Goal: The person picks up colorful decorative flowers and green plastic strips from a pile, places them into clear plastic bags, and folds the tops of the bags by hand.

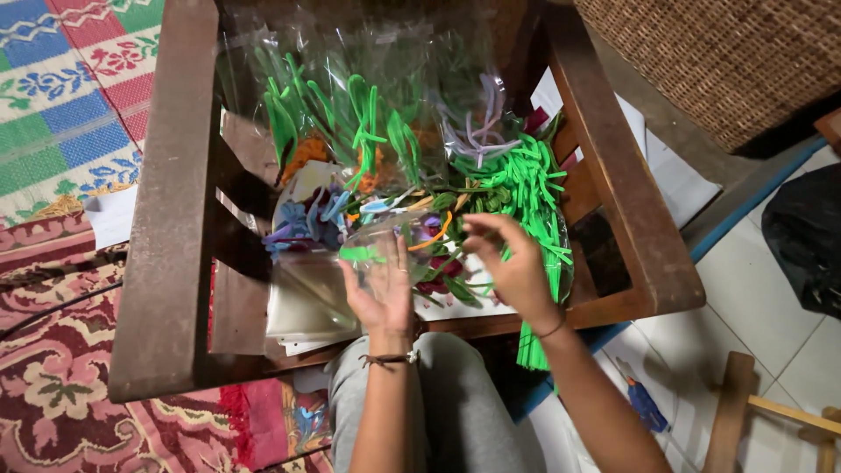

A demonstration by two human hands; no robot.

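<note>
So the person is sitting with a wooden chair (pixel 175 219) in front of them, its seat filling the middle of the frame and piled with craft stuff. The left hand (pixel 381 293) is sitting just below centre, fingers spread out and pressing against a clear plastic bag (pixel 385 250) that's got a bit of green inside, so its grip is open and flat on the bag rather than pinching it. The right hand (pixel 512 263) is hovering just right of centre, fingers curled loosely over the pile, near an orange pipe cleaner (pixel 434 238); can't tell if it's actually pinching anything. Bright green pipe cleaners (pixel 526 180) are lying right of centre, more bagged green ones (pixel 350 114) are sitting in the upper middle. A patterned rug (pixel 61 105) is showing at the left edge.
</note>
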